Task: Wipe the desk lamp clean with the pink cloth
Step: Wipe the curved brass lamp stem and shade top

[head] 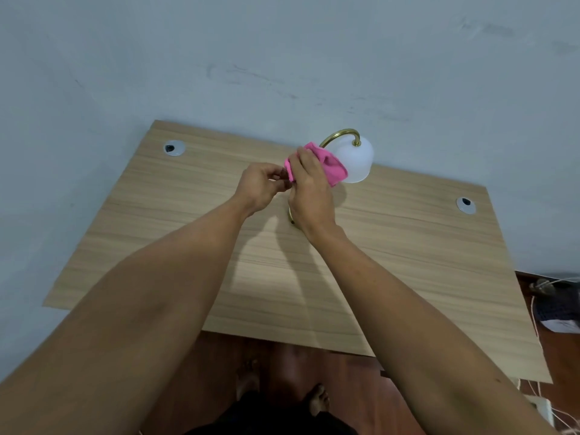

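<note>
Mid-wipe: right hand clamped on pink cloth against lamp stem, left hand pinching its edge; white shade at two o'clock seemingly unwiped.

We're seeing dim, flat light, soft arm shadows falling on the worktop, wide-angle edges bending, slight blur.

A soft pink cloth against the desk lamp, with its glossy brass-coloured metal arm and smooth, matt frosted-white shade, on a matt wood-grain desk.
</note>
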The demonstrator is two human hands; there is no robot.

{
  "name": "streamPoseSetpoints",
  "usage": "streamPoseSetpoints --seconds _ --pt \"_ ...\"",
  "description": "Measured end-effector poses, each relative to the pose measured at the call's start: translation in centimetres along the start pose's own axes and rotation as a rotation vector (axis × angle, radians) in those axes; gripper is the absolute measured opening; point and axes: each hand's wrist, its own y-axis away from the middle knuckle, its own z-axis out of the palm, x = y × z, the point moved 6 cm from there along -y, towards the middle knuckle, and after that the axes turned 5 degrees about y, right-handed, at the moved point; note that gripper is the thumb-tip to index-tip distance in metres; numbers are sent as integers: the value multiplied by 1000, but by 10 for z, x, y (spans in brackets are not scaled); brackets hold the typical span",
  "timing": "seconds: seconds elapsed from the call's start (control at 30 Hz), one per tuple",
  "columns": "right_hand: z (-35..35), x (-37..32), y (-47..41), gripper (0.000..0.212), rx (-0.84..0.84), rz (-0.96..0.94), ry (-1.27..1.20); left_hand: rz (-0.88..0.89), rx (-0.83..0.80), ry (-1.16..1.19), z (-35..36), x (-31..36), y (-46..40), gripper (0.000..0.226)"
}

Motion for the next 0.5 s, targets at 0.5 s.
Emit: streamPoseSetpoints --seconds 0.5 --pt "-3 -8 10 44 -12 -119 91 29 -91 -21 -4 7 -6 30"
